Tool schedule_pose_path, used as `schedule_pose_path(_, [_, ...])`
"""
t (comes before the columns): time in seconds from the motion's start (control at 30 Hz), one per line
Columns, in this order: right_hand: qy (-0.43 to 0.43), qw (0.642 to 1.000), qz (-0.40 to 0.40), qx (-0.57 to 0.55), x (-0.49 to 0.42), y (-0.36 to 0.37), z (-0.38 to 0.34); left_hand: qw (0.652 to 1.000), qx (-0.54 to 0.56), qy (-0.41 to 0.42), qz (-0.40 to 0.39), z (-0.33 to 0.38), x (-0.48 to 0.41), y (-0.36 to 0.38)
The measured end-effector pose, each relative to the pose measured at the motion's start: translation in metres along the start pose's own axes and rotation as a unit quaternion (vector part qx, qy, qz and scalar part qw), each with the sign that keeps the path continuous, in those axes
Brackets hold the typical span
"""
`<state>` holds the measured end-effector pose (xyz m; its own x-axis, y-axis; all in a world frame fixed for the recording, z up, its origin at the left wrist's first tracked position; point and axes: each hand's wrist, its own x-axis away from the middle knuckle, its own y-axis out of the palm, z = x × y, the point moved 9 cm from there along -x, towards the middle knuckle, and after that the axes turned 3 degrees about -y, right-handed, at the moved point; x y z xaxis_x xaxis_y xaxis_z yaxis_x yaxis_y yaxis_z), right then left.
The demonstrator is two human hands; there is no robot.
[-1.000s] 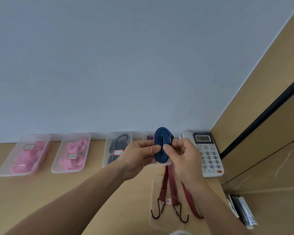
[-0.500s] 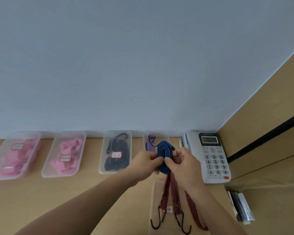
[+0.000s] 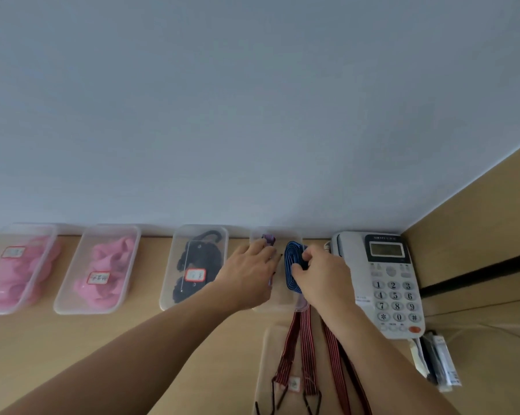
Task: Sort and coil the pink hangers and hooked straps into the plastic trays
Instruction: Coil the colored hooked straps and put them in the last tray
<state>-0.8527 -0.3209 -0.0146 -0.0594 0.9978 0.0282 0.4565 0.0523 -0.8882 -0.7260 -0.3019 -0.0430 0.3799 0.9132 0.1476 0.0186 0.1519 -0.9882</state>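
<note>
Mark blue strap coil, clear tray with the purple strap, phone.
blue strap coil point(image 3: 289, 265): head view, left band of the loop, beside the fingers.
tray with the purple strap point(image 3: 287, 232): head view, far rim by the wall.
phone point(image 3: 394, 284): head view, keypad.

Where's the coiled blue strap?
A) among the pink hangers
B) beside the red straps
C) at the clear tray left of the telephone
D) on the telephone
C: the right hand holds the coiled blue strap over the clear plastic tray beside the white push-button telephone.
</note>
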Motion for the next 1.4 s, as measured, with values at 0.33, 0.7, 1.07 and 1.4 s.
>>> schedule_pose_path(0.33, [-0.038,0.996,-0.044,0.071,-0.017,0.025,-0.020,0.989,0.089,0.032,0.109,-0.007,0.004,-0.016])
schedule_pose_path(0.7, [-0.071,0.978,-0.081,0.177,-0.021,0.062,-0.029,0.993,0.060,0.045,0.087,-0.004,0.001,-0.010])
schedule_pose_path(1.07, [-0.193,0.959,0.042,0.204,0.000,0.041,-0.031,0.993,0.056,0.022,0.102,-0.009,0.007,-0.017])
schedule_pose_path(1.4, [-0.174,0.963,-0.017,0.204,0.027,0.032,-0.019,1.000,0.004,0.017,0.023,-0.010,0.010,-0.002])
